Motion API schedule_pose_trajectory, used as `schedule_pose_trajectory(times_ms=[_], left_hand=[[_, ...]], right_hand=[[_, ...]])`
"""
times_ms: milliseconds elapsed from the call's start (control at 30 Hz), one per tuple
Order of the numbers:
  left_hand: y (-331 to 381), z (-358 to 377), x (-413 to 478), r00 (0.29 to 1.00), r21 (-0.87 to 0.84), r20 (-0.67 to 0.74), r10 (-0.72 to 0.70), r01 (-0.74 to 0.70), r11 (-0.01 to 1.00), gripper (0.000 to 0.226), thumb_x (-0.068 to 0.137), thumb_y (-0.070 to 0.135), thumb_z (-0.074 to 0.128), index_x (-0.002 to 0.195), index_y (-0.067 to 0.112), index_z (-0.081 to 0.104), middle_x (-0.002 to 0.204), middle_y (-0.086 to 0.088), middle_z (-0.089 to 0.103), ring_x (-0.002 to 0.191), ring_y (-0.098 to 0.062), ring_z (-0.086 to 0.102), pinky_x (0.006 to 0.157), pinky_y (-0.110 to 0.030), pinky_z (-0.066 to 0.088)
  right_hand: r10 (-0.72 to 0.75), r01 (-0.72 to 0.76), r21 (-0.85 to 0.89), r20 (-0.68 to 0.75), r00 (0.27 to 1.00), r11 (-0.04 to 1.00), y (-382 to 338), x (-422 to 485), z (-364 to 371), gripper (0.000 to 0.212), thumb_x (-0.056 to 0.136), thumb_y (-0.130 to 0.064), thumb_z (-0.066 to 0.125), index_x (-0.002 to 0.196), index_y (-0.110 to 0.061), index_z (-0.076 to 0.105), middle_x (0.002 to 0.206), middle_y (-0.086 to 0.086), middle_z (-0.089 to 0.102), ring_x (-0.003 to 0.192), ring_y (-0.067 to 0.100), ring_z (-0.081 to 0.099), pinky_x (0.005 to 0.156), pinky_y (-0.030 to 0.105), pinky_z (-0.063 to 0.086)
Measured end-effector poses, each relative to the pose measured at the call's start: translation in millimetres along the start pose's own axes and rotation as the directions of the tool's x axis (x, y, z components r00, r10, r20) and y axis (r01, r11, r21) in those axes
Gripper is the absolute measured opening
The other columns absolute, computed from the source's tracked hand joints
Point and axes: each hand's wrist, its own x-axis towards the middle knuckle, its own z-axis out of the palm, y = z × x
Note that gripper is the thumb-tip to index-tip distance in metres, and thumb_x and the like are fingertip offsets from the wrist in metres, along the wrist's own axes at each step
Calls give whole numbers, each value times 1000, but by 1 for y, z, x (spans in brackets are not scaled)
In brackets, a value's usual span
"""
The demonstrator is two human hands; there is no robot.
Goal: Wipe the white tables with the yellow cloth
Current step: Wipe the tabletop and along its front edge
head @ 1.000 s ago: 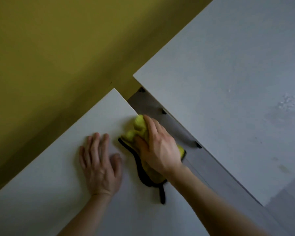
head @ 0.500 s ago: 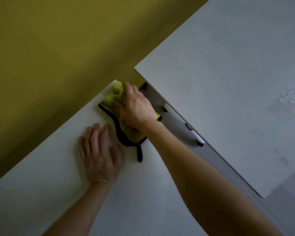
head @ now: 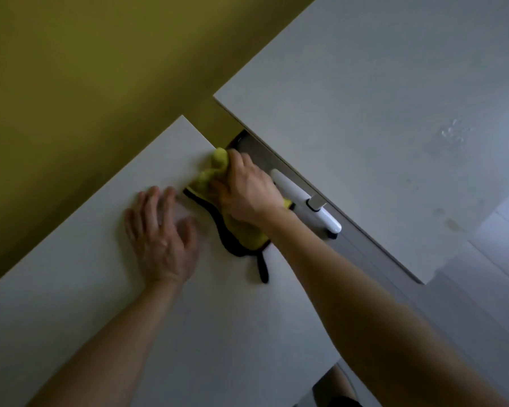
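Lying by the far right edge of the near desk (head: 124, 324), the yellow cloth (head: 209, 175) is gripped by the right hand (head: 247, 190), fingers curled over it, likely for wiping pressure; the left hand (head: 159, 233) is spread flat beside it, seemingly as a brace.

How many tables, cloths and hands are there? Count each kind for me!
White tables: 2, the near table and the far table.
Yellow cloths: 1, the yellow cloth, gripped by the right hand.
Hands: 2, the right hand and the left hand.
Total: 5.
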Motion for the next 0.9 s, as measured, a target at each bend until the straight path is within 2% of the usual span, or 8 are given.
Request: schedule_pose_trajectory(times_ms=[167, 333, 433, 500, 600, 700, 767, 900], left_hand=[[0, 5, 0, 999, 10, -38, 2, -1, 1000, 58, 102, 45, 54, 153, 19, 56, 163, -13, 47, 154, -37, 40, 126, -57, 28], [11, -7, 0, 999, 53, -51, -12, 15, 998, 37, 99, 39, 58, 133, 22, 63, 138, -13, 56, 124, -40, 52, 107, -53, 41], [15, -12, -3, 999, 82, 3, 34, -34, 996, 35, 100, 38, 57, 130, 21, 65, 133, -12, 57, 119, -39, 52, 99, -51, 43], [15, -14, -6, 997, 76, 61, 44, -48, 996, 41, 102, 40, 52, 135, 19, 63, 137, -14, 56, 123, -41, 52, 101, -53, 44], [16, -25, -35, 977, 33, 170, 127, -135, 990, 52, 106, 43, 46, 150, 18, 56, 154, -17, 49, 139, -42, 48, 112, -55, 41], [18, -49, -97, 922, -48, 232, 309, -306, 951, 55, 109, 44, 48, 156, 18, 56, 163, -18, 45, 149, -41, 43, 121, -55, 37], [15, -64, -142, 876, -107, 245, 416, -402, 909, 56, 109, 43, 52, 159, 19, 54, 167, -18, 42, 154, -40, 40, 124, -58, 34], [2, -75, -199, 791, -94, 313, 526, -525, 846, 66, 109, 47, 48, 170, 25, 35, 179, -13, 23, 166, -35, 22, 129, -65, 25]], right_hand=[[-3, 3, 8, -51, 999, 1000, -16, 24, 3, 45, 106, -51, 58, 132, -15, 50, 132, 9, 59, 111, 34, 65, 78, 39, 42], [83, -78, 53, -103, 991, 996, 58, -126, -15, 48, 105, -54, 58, 140, -22, 49, 137, 3, 61, 111, 32, 64, 85, 41, 49], [179, -176, 41, -72, 981, 984, 105, -225, -29, 43, 106, -56, 58, 137, -29, 48, 125, -8, 59, 102, 22, 60, 84, 35, 44], [222, -219, 59, -41, 974, 974, 122, -258, -32, 46, 106, -55, 59, 142, -29, 47, 130, -7, 60, 104, 17, 58, 87, 34, 44], [194, -194, 7, -51, 980, 981, 115, -245, -30, 45, 105, -54, 61, 139, -27, 48, 130, -1, 62, 109, 26, 63, 88, 40, 50], [130, -135, -70, -68, 989, 988, 81, -180, -19, 55, 104, -53, 57, 148, -21, 45, 139, 8, 59, 117, 33, 63, 95, 45, 54], [104, -111, -83, -88, 991, 990, 53, -136, -13, 55, 104, -53, 56, 145, -17, 46, 139, 10, 58, 117, 35, 63, 90, 44, 53], [131, -139, -62, -116, 985, 988, 35, -109, -11, 52, 104, -56, 56, 137, -16, 51, 131, 9, 61, 113, 33, 65, 90, 44, 53]])
